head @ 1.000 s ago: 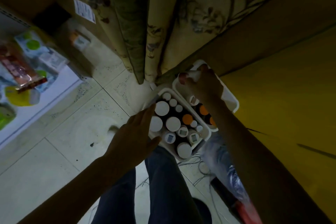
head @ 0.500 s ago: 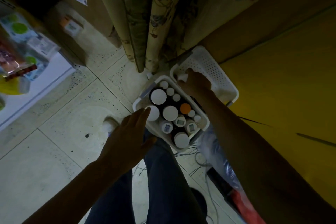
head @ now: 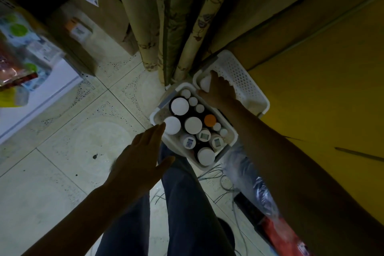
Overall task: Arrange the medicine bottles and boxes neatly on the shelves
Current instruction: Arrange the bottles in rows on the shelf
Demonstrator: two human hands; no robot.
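Note:
A white plastic basket [head: 229, 144] on the floor holds several medicine bottles seen from above, most with white caps [head: 180, 106] and one with an orange cap [head: 209, 120]. A second, perforated white basket [head: 247, 87] stands behind it on the right. My right hand [head: 218, 89] reaches into that second basket and grips a white-capped bottle [head: 205, 82]. My left hand [head: 143, 158] hovers open at the near-left rim of the full basket, fingertips close to a white cap [head: 172, 125].
Patterned curtains [head: 166, 27] hang behind the baskets. A yellow surface [head: 322, 100] fills the right side. Cardboard boxes [head: 89, 2] and a white shelf [head: 41, 93] with packaged goods stand at the left. Cables [head: 224, 185] and a plastic-wrapped bundle [head: 259, 189] lie on the tiled floor by my legs.
My right hand has stayed in the back basket, gripping the bottle. My left hand drew back slightly from over the bottles to the basket's rim. The view tilted downward.

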